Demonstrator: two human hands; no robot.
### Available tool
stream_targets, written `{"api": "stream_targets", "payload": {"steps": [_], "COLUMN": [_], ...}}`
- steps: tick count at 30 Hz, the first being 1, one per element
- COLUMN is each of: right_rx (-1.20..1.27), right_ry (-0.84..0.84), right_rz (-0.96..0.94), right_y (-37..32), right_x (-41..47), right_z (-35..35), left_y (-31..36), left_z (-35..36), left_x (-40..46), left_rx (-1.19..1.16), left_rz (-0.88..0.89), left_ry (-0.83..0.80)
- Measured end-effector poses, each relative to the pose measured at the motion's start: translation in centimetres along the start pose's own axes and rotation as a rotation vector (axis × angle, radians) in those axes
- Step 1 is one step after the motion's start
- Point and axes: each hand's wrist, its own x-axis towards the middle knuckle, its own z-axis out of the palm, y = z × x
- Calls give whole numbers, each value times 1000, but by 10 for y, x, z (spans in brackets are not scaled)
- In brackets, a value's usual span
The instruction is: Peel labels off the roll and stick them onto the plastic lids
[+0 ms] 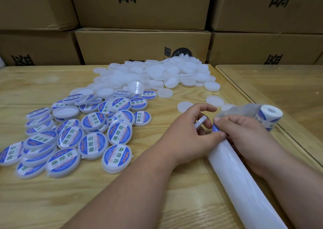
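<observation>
Left hand holds a blank plastic lid on edge, fingers curled round its rim, thumb extended toward the right hand. Right hand pinches a blue-and-white label between thumb and forefinger, directly beside the held lid; whether label and lid touch cannot be told. Backing strip, bare and white, runs from the pinch toward the viewer under the right wrist. Label roll stands just beyond the right hand, its liner arching back to the pinch. Labelled lids lie heaped well left of the hands; unlabelled lids are piled beyond them, a few loose ones just past the left fingertips. All rest on a wooden table.
</observation>
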Motion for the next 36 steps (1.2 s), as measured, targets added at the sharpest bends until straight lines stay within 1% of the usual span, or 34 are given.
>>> {"api": "stream_targets", "payload": {"steps": [8, 19, 23, 28, 30, 33, 36], "right_rx": [16, -71, -83, -81, -79, -24, -13], "right_ry": [4, -151, -163, -99, -51, 29, 132], "right_rz": [18, 35, 32, 39, 35, 27, 9], "right_y": [-4, -11, -10, -7, -5, -6, -6], "right_x": [0, -6, -4, 0, 1, 1, 3], "right_z": [0, -8, -10, -11, -11, -11, -13], "left_y": [-2, -1, -1, -2, -2, 0, 1], "left_z": [-1, -3, -5, -5, -6, -10, -15], "left_x": [0, 2, 3, 5, 5, 7, 9], "left_rx": [35, 54, 27, -2, -70, -187, -260], "left_rz": [-3, -44, -63, -83, -91, -149, -183], "left_ry": [20, 53, 74, 103, 133, 214, 272]}}
